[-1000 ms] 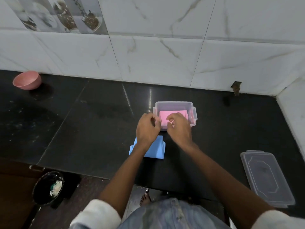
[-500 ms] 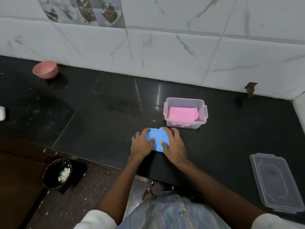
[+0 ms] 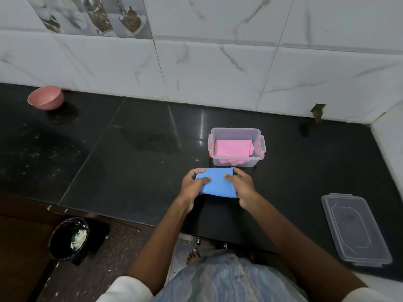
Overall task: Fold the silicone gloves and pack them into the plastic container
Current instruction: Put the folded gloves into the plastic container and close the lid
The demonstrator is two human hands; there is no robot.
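Just in front of the plastic container [image 3: 236,147], which held a folded pink glove [image 3: 232,149], the left hand [image 3: 194,186] and right hand [image 3: 241,188] each gripped the folded blue glove [image 3: 217,183] above the worktop [image 3: 130,160].

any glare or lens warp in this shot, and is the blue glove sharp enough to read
Head view: a bright glare streak on the black counter just behind the plastic container; wide-angle bending curves the wall tile lines; the blue glove between the left hand and right hand is slightly soft, its folded shape clear.
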